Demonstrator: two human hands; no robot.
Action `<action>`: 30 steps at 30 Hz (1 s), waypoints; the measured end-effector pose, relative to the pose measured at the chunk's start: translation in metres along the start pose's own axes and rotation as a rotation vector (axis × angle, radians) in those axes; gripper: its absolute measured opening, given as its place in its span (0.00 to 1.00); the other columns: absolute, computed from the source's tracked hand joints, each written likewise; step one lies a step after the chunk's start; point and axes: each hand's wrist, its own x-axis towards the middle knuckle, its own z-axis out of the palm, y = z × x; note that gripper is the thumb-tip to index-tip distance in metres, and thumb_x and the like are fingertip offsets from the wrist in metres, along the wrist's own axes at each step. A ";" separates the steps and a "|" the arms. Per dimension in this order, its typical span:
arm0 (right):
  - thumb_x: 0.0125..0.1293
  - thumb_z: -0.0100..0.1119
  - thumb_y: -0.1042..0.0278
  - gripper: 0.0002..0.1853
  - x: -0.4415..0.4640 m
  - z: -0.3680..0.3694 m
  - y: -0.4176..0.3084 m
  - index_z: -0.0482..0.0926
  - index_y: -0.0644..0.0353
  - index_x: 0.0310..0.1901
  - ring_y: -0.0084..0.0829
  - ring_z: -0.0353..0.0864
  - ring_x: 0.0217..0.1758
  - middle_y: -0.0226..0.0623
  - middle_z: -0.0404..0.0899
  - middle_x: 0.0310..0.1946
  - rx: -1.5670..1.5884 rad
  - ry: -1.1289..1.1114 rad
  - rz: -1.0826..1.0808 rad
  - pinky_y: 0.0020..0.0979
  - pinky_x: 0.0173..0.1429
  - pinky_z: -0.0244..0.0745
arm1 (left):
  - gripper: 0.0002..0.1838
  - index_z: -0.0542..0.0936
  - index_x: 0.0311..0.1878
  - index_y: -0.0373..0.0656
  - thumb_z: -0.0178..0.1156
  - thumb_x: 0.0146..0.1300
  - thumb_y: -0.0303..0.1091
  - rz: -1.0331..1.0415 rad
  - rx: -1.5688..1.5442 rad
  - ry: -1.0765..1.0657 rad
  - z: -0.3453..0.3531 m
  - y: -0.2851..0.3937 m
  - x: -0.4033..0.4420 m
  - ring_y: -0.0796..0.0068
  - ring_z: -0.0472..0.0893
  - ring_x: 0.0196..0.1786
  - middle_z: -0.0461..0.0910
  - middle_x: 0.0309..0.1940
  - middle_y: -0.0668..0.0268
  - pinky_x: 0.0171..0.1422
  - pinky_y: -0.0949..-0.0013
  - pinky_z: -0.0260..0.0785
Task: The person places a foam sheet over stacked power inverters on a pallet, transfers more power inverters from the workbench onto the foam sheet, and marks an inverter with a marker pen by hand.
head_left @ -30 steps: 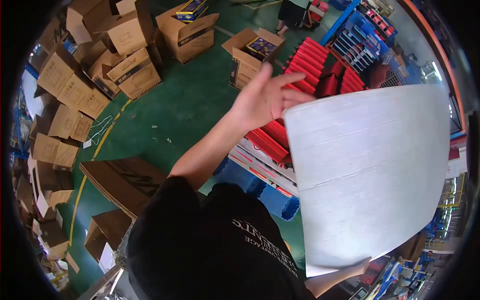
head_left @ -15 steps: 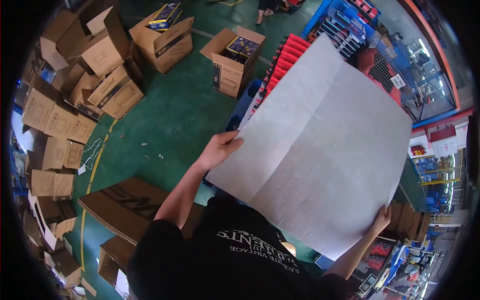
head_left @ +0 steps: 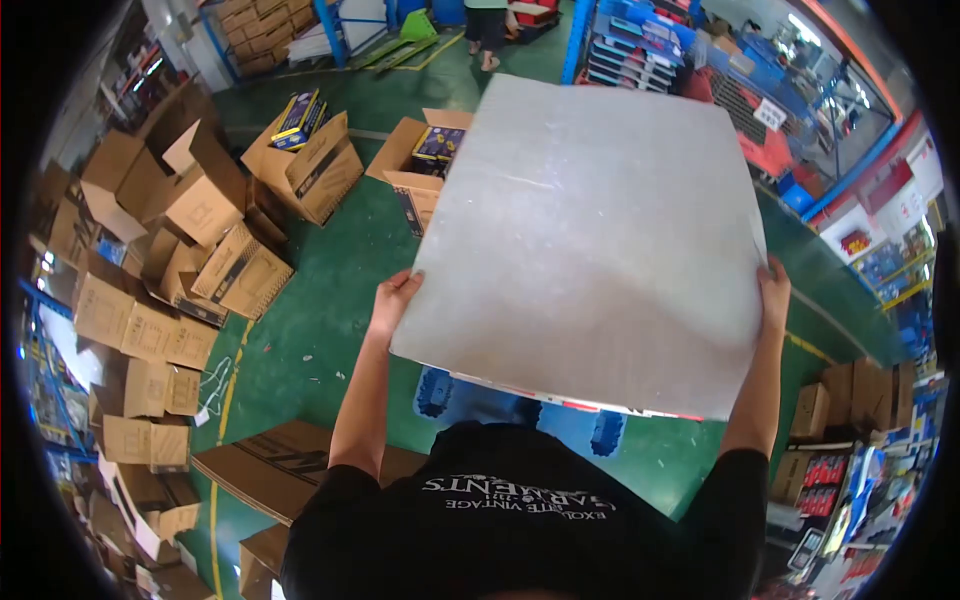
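The sheet (head_left: pixel 590 240) was held out over the blue pallet (head_left: pixel 480 400) and hid most of whatever lay beneath; only a thin red and white strip (head_left: pixel 580 405) showed under its near edge, and contact there could not be told. Hands were apart: left hand (head_left: pixel 398 298) clamped on the sheet's left edge, right hand (head_left: pixel 773 292) on its right edge, fingers beneath it hard to make out. The sheet also covered the right part of an open carton (head_left: pixel 408 190); a person (head_left: pixel 487 35) beyond its far edge was cut off by the top of view. Open room lay left of the sheet, as far as piled cartons (head_left: pixel 245 270), with more to its right, up to brown boxes (head_left: pixel 860 395). Flat cardboard (head_left: pixel 275 465) lay near-left of the sheet. The floor (head_left: pixel 320 270) was green, with a yellow line (head_left: pixel 222 420) well left of the sheet; a rack (head_left: pixel 630 50) stood beyond its far edge.
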 end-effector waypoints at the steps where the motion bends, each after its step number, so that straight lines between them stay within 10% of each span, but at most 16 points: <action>1: 0.63 0.59 0.67 0.27 0.009 0.010 0.014 0.77 0.69 0.64 0.34 0.83 0.47 0.43 0.86 0.41 0.034 -0.075 0.049 0.33 0.55 0.76 | 0.19 0.83 0.58 0.34 0.62 0.73 0.40 -0.012 0.091 0.028 0.006 0.003 0.002 0.80 0.81 0.41 0.86 0.42 0.67 0.50 0.74 0.74; 3: 0.59 0.59 0.70 0.33 0.025 0.045 0.076 0.72 0.70 0.68 0.34 0.83 0.45 0.45 0.85 0.46 0.115 -0.166 -0.196 0.33 0.53 0.77 | 0.19 0.84 0.57 0.35 0.62 0.73 0.40 0.084 0.314 0.054 -0.003 -0.016 0.021 0.82 0.79 0.42 0.86 0.41 0.68 0.50 0.74 0.73; 6: 0.61 0.72 0.52 0.46 0.015 0.049 0.094 0.64 0.69 0.74 0.34 0.82 0.48 0.47 0.84 0.51 -0.053 -0.613 0.276 0.35 0.49 0.80 | 0.19 0.85 0.57 0.36 0.64 0.71 0.39 0.040 0.436 0.169 0.004 -0.016 0.018 0.82 0.76 0.44 0.85 0.41 0.71 0.51 0.74 0.70; 16: 0.68 0.62 0.49 0.32 -0.134 0.017 0.105 0.76 0.68 0.64 0.44 0.84 0.58 0.53 0.85 0.53 0.268 -0.420 0.267 0.39 0.62 0.76 | 0.33 0.70 0.70 0.33 0.62 0.73 0.48 -0.056 0.284 -0.088 0.022 -0.011 -0.015 0.69 0.78 0.61 0.78 0.62 0.60 0.66 0.67 0.70; 30: 0.71 0.58 0.47 0.27 -0.192 -0.005 0.119 0.81 0.61 0.60 0.48 0.85 0.54 0.52 0.86 0.50 0.488 -0.449 0.306 0.41 0.60 0.76 | 0.27 0.71 0.71 0.38 0.57 0.76 0.45 -0.340 0.136 -0.082 -0.016 -0.032 -0.010 0.61 0.78 0.63 0.79 0.63 0.59 0.68 0.57 0.71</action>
